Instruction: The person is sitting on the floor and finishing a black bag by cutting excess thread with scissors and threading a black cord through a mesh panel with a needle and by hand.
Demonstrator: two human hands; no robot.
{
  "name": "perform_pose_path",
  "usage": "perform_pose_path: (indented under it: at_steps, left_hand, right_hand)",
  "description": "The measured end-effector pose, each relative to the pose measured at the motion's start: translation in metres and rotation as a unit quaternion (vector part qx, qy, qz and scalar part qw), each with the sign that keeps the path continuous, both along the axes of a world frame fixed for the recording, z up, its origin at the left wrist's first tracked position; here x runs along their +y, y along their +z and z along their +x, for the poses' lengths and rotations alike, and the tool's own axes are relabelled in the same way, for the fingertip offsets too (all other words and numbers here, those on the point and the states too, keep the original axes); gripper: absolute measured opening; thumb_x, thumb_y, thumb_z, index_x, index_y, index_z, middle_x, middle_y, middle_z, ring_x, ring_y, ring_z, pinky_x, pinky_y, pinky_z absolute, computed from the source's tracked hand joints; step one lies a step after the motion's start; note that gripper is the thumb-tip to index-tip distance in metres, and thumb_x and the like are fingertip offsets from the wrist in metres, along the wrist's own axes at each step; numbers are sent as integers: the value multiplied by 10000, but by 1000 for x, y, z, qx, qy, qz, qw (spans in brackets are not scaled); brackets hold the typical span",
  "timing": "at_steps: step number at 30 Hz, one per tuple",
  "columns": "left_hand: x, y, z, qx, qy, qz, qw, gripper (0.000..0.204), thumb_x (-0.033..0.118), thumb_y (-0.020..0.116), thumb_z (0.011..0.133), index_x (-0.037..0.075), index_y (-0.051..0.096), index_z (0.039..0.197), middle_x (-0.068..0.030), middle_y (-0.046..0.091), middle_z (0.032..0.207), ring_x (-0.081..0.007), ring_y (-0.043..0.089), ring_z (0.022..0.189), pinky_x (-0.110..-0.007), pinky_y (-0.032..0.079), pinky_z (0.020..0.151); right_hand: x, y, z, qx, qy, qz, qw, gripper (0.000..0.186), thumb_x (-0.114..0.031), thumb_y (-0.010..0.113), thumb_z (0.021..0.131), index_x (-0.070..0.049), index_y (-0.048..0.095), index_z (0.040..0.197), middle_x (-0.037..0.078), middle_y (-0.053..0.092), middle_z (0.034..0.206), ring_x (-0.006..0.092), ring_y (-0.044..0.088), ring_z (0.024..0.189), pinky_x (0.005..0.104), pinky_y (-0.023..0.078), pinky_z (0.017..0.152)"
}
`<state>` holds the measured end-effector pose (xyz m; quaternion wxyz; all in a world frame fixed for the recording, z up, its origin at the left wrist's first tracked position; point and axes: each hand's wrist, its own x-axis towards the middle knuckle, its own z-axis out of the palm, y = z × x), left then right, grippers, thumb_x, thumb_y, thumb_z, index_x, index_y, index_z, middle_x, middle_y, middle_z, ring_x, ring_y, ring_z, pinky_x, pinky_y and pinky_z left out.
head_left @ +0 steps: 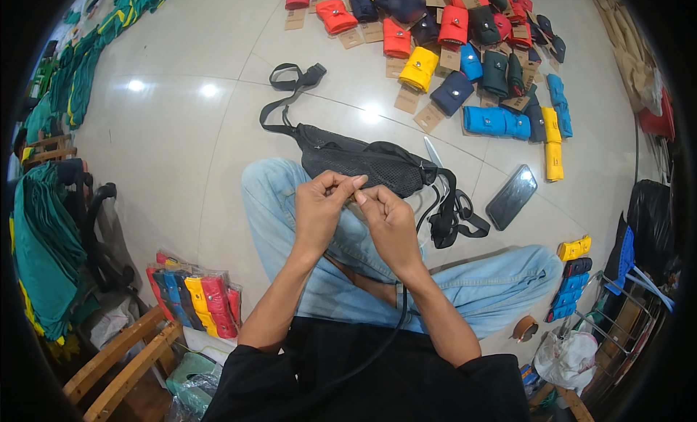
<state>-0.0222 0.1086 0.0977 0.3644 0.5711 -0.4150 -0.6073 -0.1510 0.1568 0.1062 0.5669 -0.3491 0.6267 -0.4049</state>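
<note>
Left hand [319,210] and right hand [390,224] both pinched closed, tips almost meeting; can't tell what, if anything, is between. Pouch pile [495,74] sits toward the floor's [174,139] far right corner. Black waist bag [367,161] nearer, just beyond the fingertips, contact unclear. Phone [512,197] right of it; scissors [433,153] between. Step looks like fine fingertip work; next move calls for steady pinching.

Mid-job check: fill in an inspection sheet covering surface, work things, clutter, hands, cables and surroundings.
Surface: glossy tiled floor
Work things: black waist bag lying just beyond the hands, strap spread out
Clutter: heap of coloured pouches; phone; scissors beside the bag
Hands: left hand and right hand pinching close together; anything held too small to tell
Cables: black cord across shirt and lap
Surroundings: green garments at left
</note>
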Motion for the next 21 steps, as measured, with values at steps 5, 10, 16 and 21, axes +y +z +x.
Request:
perform_pose_path:
  at_steps: [5,10,16,21]
  left_hand:
    - [-6,-12,5,-36,-8,-41,998,180,172,758,908,3,721,859,3,660,770,-41,522,690,-214,391,612]
    - [-39,-20,17,-266,-129,-442,847,121,76,723,857,30,690,964,-62,672,996,-213,609,929,-320,449,838]
    - [-55,-11,17,-221,-237,-346,880,253,44,751,777,65,670,1016,-67,636,1026,-269,593,1022,-387,407,940]
    - [-56,-11,15,-331,-266,-418,803,225,55,762,763,66,635,949,-57,612,944,-274,579,963,-395,380,923]
  right_hand:
    - [-3,-5,1,22,-53,-47,997,201,-144,637,990,30,679,898,-32,524,608,23,378,552,256,274,482]
    - [-11,-4,1,36,-122,-74,989,163,-102,637,982,31,658,891,-14,560,633,20,413,566,231,300,491]
    - [-22,-27,-2,58,-136,-138,979,146,-94,633,974,30,637,898,78,687,729,62,593,640,231,460,563]
    - [-26,-31,-2,129,-113,-147,974,151,-91,649,953,38,635,875,113,689,725,101,631,635,274,497,577]
